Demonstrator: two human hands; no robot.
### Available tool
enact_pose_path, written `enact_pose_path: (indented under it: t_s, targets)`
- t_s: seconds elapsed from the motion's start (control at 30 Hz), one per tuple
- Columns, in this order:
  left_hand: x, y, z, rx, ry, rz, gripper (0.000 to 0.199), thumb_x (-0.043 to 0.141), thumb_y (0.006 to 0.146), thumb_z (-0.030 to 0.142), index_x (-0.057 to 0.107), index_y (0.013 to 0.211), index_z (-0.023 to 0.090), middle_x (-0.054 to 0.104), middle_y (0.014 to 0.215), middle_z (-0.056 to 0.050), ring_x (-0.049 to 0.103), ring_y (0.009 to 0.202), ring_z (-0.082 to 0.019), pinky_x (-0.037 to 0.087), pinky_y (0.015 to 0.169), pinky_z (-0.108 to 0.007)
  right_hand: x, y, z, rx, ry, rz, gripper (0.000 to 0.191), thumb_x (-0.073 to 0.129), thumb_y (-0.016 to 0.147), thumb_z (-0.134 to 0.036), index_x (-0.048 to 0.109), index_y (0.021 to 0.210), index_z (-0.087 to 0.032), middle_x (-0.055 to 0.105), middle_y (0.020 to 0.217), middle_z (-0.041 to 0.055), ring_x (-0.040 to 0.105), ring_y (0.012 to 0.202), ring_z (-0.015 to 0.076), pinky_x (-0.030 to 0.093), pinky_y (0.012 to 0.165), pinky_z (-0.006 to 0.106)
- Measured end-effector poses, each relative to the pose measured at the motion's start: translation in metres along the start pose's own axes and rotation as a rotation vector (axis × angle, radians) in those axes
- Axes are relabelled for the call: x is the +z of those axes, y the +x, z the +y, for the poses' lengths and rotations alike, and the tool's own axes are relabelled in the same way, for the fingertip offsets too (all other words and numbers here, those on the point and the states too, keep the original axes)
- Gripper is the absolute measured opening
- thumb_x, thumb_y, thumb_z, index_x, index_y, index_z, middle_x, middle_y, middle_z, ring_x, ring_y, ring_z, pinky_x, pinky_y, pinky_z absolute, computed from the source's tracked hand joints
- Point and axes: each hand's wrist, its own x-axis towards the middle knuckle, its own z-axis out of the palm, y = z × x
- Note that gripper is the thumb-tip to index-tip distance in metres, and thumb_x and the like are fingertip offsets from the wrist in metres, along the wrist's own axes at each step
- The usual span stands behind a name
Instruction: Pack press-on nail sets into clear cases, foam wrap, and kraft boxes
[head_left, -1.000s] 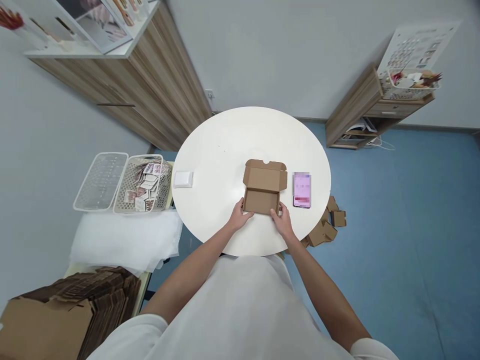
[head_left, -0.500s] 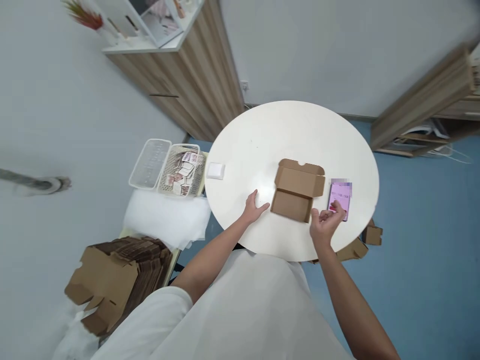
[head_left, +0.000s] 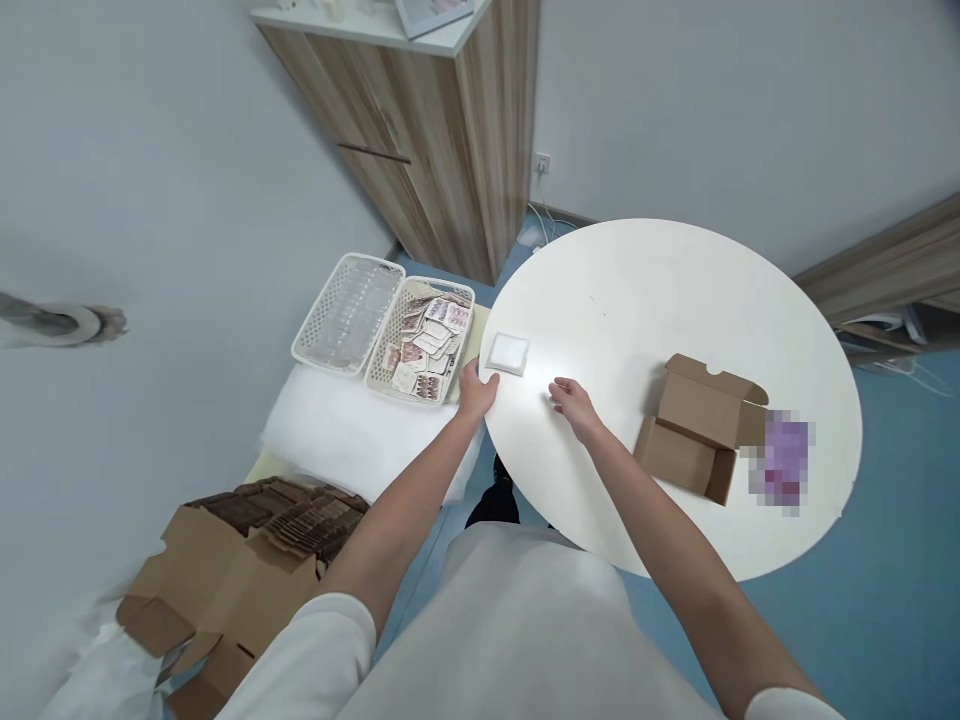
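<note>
White tabletop (head_left: 630, 300) carries 1 white packet (head_left: 510, 352) at its left side. Left hand (head_left: 478, 388), thumb spread, and right hand (head_left: 574, 405), loosely curled, sit near it, both empty; 1 opened brown box (head_left: 701, 402) lies right.

White tbl (head_left: 675, 290): small white pkt (head_left: 508, 353) nr L edge; open brown cardbd box (head_left: 690, 415) toward R, pixelated purple item (head_left: 786, 455) next to it. Yellowish bench (head_left: 474, 342) to L: white basket (head_left: 382, 355), white sheets (head_left: 360, 430), stack of flat brown cardbd (head_left: 307, 515). Cab top (head_left: 375, 25): framed pic (head_left: 431, 15), partly cut off.
</note>
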Motion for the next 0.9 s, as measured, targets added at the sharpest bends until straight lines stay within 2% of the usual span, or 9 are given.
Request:
enact_pose_path:
  t_s: [0.07,0.2,0.27,0.43,0.53,0.67,0.8,0.9]
  targets:
    - [0.0,0.012,-0.002,0.021,-0.049,-0.064,0.058,0.054,0.074,0.031,0.035,0.127,0.016,0.036,0.131,-0.013,0.041,0.118,-0.023,0.034,0.097,-0.033,0.024,0.015,-0.007,0.033,0.036,0.012,0.045,0.054,0.071,-0.043,0.047,0.11,-0.02,0.054,0.112,0.0092,0.055,0.096,0.0186,0.046,0.076,0.03]
    - [0.005,0.032,-0.001,0.021,-0.137,-0.144,0.056,0.051,0.077,0.03,0.035,0.129,0.017,0.036,0.132,-0.013,0.044,0.115,-0.023,0.037,0.095,-0.034,0.056,0.036,-0.017,-0.043,0.022,0.182,0.051,0.055,0.069,-0.045,0.043,0.113,-0.023,0.047,0.12,0.0083,0.053,0.097,0.0174,0.047,0.074,0.028]
    - [0.008,0.039,-0.001,0.021,-0.176,-0.167,0.053,0.049,0.079,0.028,0.036,0.129,0.017,0.037,0.131,-0.013,0.047,0.112,-0.022,0.038,0.094,-0.034,0.066,0.044,-0.018,-0.07,-0.001,0.238,0.051,0.054,0.069,-0.046,0.042,0.114,-0.025,0.046,0.12,0.0071,0.054,0.094,0.0163,0.047,0.072,0.028]
    - [0.012,0.044,-0.003,0.067,-0.254,-0.229,0.044,0.051,0.075,0.019,0.048,0.119,0.015,0.051,0.121,-0.011,0.052,0.105,-0.02,0.039,0.093,-0.032,0.077,0.055,-0.012,-0.103,-0.024,0.25,0.037,0.053,0.07,-0.035,0.047,0.104,-0.022,0.053,0.105,0.0047,0.055,0.083,0.0138,0.046,0.073,0.028]
    - [0.012,0.036,-0.005,0.036,-0.308,-0.233,0.038,0.051,0.074,0.016,0.052,0.112,0.014,0.058,0.11,-0.009,0.055,0.1,-0.018,0.042,0.089,-0.031,0.074,0.052,-0.005,-0.118,-0.035,0.268,0.031,0.054,0.068,-0.03,0.049,0.097,-0.02,0.055,0.098,0.0038,0.054,0.082,0.0141,0.045,0.074,0.029]
    - [0.011,0.014,-0.002,0.012,-0.329,-0.221,0.029,0.052,0.074,0.021,0.055,0.103,0.015,0.059,0.102,-0.008,0.059,0.087,-0.015,0.048,0.078,-0.03,0.056,0.033,0.003,-0.146,-0.019,0.26,0.03,0.055,0.065,-0.029,0.05,0.093,-0.02,0.055,0.096,0.0037,0.055,0.076,0.0135,0.045,0.072,0.029]
    - [0.018,-0.017,0.01,0.092,-0.342,-0.211,0.027,0.055,0.073,0.025,0.055,0.098,0.016,0.058,0.098,-0.007,0.059,0.077,-0.013,0.049,0.073,-0.029,0.027,0.0,0.007,-0.23,0.048,0.242,0.03,0.054,0.067,-0.031,0.049,0.094,-0.02,0.055,0.099,0.0044,0.055,0.07,0.0122,0.046,0.065,0.027]
    - [0.033,-0.047,0.024,0.18,-0.349,-0.234,0.026,0.056,0.071,0.026,0.054,0.096,0.017,0.058,0.095,-0.006,0.058,0.076,-0.013,0.049,0.07,-0.029,-0.004,-0.028,0.01,-0.287,0.071,0.275,0.028,0.054,0.068,-0.032,0.05,0.093,-0.02,0.055,0.1,0.0045,0.054,0.069,0.0118,0.045,0.062,0.026]
